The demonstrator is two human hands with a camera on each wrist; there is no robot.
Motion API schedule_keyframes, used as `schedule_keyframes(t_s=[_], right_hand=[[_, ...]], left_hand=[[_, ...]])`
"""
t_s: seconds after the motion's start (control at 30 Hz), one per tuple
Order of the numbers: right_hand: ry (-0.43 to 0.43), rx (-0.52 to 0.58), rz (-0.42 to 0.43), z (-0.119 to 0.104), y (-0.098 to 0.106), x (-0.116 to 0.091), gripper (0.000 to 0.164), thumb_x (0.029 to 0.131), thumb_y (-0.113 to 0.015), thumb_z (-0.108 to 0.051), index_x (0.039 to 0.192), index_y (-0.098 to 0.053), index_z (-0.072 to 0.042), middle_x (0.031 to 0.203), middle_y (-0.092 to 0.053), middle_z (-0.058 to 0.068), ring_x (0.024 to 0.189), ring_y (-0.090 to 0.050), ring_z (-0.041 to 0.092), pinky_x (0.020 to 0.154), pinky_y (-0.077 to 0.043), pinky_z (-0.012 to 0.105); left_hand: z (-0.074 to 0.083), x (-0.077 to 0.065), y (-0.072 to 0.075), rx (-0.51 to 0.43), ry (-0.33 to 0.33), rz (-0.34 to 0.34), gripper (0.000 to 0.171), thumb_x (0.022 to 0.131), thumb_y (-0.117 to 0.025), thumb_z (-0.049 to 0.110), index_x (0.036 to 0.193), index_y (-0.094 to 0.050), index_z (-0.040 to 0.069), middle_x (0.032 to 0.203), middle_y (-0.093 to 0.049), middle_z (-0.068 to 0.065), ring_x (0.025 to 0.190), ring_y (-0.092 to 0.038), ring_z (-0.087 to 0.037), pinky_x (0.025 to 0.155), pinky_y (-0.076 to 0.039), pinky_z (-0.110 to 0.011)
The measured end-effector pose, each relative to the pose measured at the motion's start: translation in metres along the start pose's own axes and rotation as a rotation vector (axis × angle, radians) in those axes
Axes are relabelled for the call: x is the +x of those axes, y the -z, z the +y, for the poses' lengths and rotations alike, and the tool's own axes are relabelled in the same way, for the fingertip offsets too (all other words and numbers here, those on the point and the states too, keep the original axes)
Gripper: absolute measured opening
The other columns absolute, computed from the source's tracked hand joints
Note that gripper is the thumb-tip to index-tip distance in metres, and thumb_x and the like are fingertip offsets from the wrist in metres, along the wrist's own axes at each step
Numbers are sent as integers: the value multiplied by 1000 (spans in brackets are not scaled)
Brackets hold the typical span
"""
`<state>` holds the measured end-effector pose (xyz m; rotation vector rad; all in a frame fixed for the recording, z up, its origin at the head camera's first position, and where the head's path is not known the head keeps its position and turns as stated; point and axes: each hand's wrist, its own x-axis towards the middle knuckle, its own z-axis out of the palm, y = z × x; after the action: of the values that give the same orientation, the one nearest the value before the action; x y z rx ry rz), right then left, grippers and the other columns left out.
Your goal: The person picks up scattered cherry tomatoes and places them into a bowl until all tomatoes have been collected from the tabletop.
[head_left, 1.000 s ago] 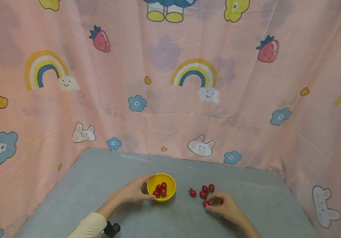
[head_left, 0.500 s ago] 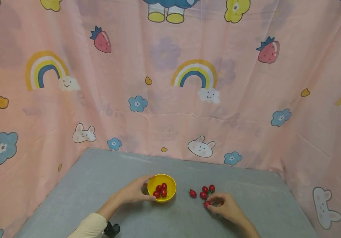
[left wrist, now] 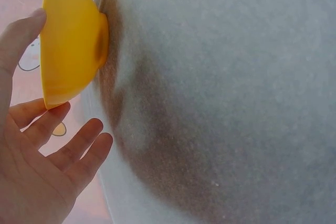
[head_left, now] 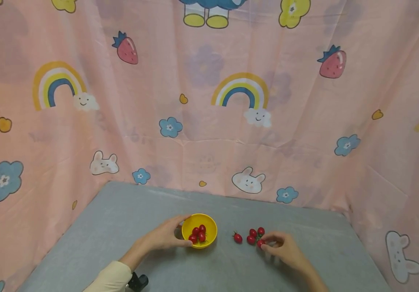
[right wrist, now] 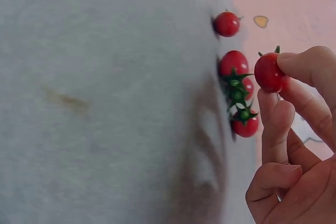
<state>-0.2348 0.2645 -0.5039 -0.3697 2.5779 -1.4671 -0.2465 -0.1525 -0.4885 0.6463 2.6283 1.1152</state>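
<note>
My left hand [head_left: 162, 235] grips the yellow bowl [head_left: 207, 223] at its left side, thumb and fingers at opposite parts of the rim. In the left wrist view the bowl [left wrist: 71, 45] stands upright on its foot. Several red cherry tomatoes [head_left: 202, 237] lie inside it. To the right, my right hand [head_left: 287, 251] pinches one cherry tomato [right wrist: 269, 73] between thumb and fingers, raised off the table with its green stem showing. Three more tomatoes [head_left: 251, 239] sit clustered just beyond that hand, and a single tomato [head_left: 237, 237] lies between them and the bowl.
The grey table [head_left: 121, 219] runs back to a pink curtain [head_left: 194, 158] printed with rainbows, rabbits and flowers. A black object [head_left: 138, 282] is by the left wrist, below the cream sleeve [head_left: 110, 278].
My right hand has picked its tomato up off the table and moved it slightly right and away from me. The left hand stays on the bowl.
</note>
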Motion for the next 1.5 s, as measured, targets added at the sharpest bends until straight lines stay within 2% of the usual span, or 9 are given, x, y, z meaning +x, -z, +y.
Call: schedule_keyframes(t_s=[0.33, 0.6, 0.87, 1.1, 1.33, 1.4, 1.5], right_hand=[[-42, -16, 80, -11, 8, 7, 24, 89, -80, -22, 107, -75, -7, 105, -71, 7, 74, -57, 22, 60, -48, 28], [7, 2, 141, -21, 8, 15, 23, 90, -80, -20, 108, -75, -6, 101, -72, 5, 73, -58, 22, 64, -51, 29], [105, 49, 126, -28, 2, 20, 25, 89, -81, -16, 109, -75, -2, 101, -72, 9, 68, -56, 20, 57, -47, 26], [103, 83, 115, -36, -7, 26, 25, 89, -81, -17, 109, -75, -3, 98, -72, 7, 68, -58, 19, 60, -49, 26], [109, 95, 90, -43, -15, 34, 27, 89, -81, -19, 109, -74, -2, 97, -72, 9, 70, -61, 38, 58, -50, 28], [119, 96, 89, -45, -18, 37, 26, 89, -81, -18, 108, -74, -2, 96, -72, 9, 70, -61, 39, 57, -49, 27], [132, 89, 90, -47, -23, 41, 24, 88, -82, -18, 107, -75, -3, 94, -72, 8, 65, -59, 30, 53, -45, 24]], left_hand=[[-1, 0, -1, -1, 20, 3, 86, 85, -83, 39, 153, -43, 6, 150, -47, -16, 120, -57, -33, 99, -49, -52], [-1, 0, -1, -8, 22, 0, 85, 85, -83, 39, 153, -43, 5, 149, -47, -16, 120, -57, -33, 99, -49, -52], [-1, 0, 0, -11, 18, -2, 85, 86, -83, 39, 153, -43, 5, 150, -47, -16, 122, -57, -34, 100, -48, -53], [-3, 1, -1, -11, 19, -6, 86, 85, -83, 39, 153, -42, 5, 150, -47, -16, 122, -57, -34, 100, -48, -52], [-1, 1, -1, -6, 24, -7, 85, 85, -83, 38, 153, -42, 5, 150, -46, -16, 122, -56, -35, 101, -47, -53], [-1, 1, 0, -6, 24, -7, 85, 85, -83, 38, 153, -42, 5, 150, -46, -16, 122, -56, -35, 101, -47, -53], [-1, 1, 0, -6, 24, -7, 86, 85, -83, 39, 153, -42, 5, 151, -46, -16, 122, -56, -35, 101, -48, -53]])
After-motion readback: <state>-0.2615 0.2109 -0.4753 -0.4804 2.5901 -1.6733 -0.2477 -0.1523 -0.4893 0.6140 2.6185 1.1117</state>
